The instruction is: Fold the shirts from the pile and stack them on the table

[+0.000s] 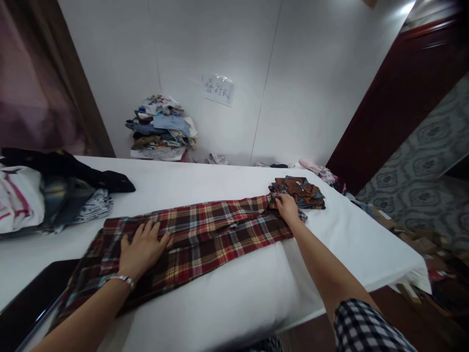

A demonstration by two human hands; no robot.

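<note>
A brown, red and yellow plaid shirt lies lengthwise across the white-covered table, folded into a long strip. Its near left part drapes toward me, beneath my left forearm. My left hand rests flat on the left part of the shirt, fingers spread. At the other end my right hand has its fingers curled over the collar end, gripping the cloth there. Just beyond that hand sits a folded brown patterned shirt, close to the plaid one's end.
Clothes are heaped at the left, and a tall pile of garments stands by the wall. A black flat object lies at the near left. More clothes line the far right edge. A paper sign hangs on the wall.
</note>
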